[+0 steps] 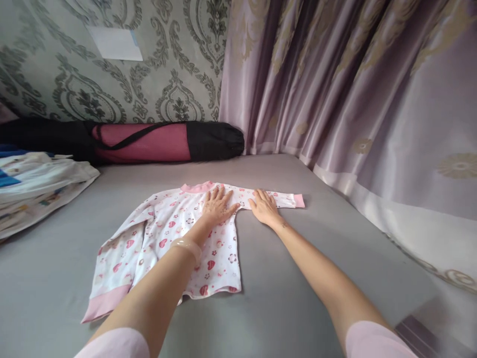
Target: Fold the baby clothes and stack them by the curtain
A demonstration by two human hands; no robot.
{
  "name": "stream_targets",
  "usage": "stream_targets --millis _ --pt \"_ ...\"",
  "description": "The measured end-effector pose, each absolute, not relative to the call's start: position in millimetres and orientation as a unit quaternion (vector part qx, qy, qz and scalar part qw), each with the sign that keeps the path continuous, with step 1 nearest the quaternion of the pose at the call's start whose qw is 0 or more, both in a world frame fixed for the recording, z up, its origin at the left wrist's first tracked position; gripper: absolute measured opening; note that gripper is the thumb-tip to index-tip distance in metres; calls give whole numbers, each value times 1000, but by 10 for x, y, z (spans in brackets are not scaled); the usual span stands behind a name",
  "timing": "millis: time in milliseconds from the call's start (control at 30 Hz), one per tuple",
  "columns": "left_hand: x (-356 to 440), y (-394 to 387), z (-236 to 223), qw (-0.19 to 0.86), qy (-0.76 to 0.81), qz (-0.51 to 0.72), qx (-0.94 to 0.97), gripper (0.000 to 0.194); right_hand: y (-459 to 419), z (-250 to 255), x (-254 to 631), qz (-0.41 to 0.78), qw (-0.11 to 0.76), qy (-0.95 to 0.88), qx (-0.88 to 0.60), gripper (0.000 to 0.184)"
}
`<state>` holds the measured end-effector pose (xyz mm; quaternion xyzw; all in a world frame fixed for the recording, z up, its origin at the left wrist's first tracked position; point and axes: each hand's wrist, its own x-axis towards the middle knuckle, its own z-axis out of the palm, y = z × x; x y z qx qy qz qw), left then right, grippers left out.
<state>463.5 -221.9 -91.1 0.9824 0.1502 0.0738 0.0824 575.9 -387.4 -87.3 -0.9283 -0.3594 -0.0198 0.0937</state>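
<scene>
A small white long-sleeved top with pink hearts, pink collar and pink cuffs lies flat on a grey bed sheet. My left hand rests flat on its chest near the collar, fingers spread, a clear bangle on the wrist. My right hand lies flat on the outstretched right-side sleeve, fingers together and extended. The other sleeve is folded down along the garment's left side, its pink cuff toward me. Neither hand grips anything.
A rolled pink mat in a black strapped bag lies along the patterned wall. Folded white printed cloth is piled at the left. Mauve curtains hang along the right edge of the bed.
</scene>
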Motion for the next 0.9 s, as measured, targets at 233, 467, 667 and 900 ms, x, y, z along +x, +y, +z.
stream_targets --millis 233,467,667,900 --pt "4641 -2204 -935 73 145 66 985 74 -4456 -809 6052 38 35 -255 -966 59" --pt "4636 -2213 -928 65 146 62 985 73 -4965 -839 6369 -24 159 -264 -951 52" --pt "4625 -2224 -899 53 149 64 985 65 -5008 -908 6490 -88 214 -139 -963 52" --pt "4620 -2219 -920 37 141 71 987 65 -4949 -748 6732 -6 197 -63 -978 36"
